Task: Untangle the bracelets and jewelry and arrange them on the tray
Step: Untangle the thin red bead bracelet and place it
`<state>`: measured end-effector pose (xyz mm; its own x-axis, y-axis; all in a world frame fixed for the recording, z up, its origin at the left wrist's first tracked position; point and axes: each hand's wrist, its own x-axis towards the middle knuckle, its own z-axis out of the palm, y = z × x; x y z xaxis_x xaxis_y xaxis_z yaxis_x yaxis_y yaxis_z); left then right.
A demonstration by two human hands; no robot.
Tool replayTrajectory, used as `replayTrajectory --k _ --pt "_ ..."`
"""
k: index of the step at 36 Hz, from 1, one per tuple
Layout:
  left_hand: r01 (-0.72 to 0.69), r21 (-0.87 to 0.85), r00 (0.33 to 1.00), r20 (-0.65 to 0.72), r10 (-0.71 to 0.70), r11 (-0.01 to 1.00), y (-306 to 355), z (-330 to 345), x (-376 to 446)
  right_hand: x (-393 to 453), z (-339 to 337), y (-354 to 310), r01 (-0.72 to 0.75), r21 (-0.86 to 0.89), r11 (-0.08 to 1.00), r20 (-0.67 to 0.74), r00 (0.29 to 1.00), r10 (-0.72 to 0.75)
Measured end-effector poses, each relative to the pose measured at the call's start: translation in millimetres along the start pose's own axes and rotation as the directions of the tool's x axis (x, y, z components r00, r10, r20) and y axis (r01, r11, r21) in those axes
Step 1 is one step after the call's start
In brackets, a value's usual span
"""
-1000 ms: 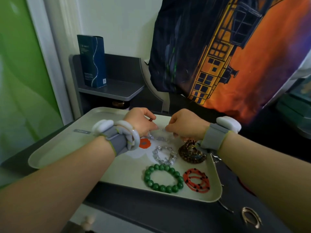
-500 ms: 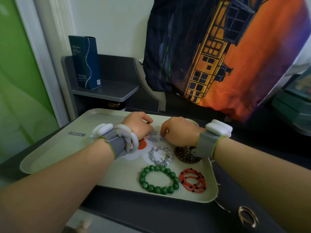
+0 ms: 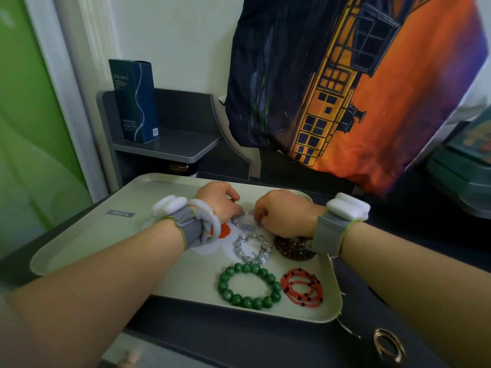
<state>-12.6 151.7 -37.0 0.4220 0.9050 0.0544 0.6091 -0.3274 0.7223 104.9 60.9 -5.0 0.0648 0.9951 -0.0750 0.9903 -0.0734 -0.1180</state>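
A pale tray (image 3: 87, 235) sits on a dark table (image 3: 239, 338), seen from above by the person working at it. Both hands meet at the far middle of the tray. The left hand (image 3: 216, 201) and the right hand (image 3: 283, 212) have their fingers curled down, each pinching one side of a small clear-bead bracelet (image 3: 243, 221) that lies between them on the tray. Both wrists wear grey straps with white blocks on top.

Four more pieces lie on the tray, nearer the viewer than the hands. A second clear crystal bracelet (image 3: 252, 248) lies just below the held one. To its right, partly under the right wrist, is a dark brown bead bracelet (image 3: 291, 249). At the tray's near edge is a green bead bracelet (image 3: 249, 286), with a coiled red string bracelet (image 3: 303, 290) beside it on the right.

Off the tray, past its near right corner, a gold ring-shaped piece (image 3: 389, 345) lies on the table. Behind the tray, a dark blue box (image 3: 135, 100) stands on a grey shelf
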Motion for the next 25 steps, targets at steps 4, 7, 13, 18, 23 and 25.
replayTrajectory --k 4,7,13,18,23,25 --pt "0.014 -0.007 1.0 -0.015 -0.014 1.0 2.2 1.0 0.0 -1.4 0.3 0.8 0.002 -0.01 1.0 -0.014 1.0 -0.003" --pt "0.003 -0.077 0.999 -0.036 -0.006 0.997 3.6 -1.9 -0.4 -1.8 -1.7 2.1 0.007 0.016 1.0 -0.035 0.999 -0.007" --pt "-0.051 -0.367 0.998 0.023 0.063 0.929 31.3 -34.8 -13.2 0.0 -16.3 10.4 0.016 0.281 0.959 -0.175 0.984 0.035" --pt "-0.062 -0.612 0.975 0.131 0.179 0.788 55.3 -53.3 -23.8 -1.3 -19.0 1.7 -0.038 0.878 0.476 -0.023 0.992 0.122" --pt "-0.072 -0.626 0.973 0.126 0.192 0.776 56.3 -50.2 -23.6 -2.0 -16.9 -1.4 -0.02 0.973 0.228 -0.004 0.995 0.104" --pt "-0.075 -0.589 0.98 0.107 0.169 0.805 51.7 -48.9 -20.5 -1.0 -17.8 2.0 -0.014 0.962 0.271 -0.029 0.987 0.156"
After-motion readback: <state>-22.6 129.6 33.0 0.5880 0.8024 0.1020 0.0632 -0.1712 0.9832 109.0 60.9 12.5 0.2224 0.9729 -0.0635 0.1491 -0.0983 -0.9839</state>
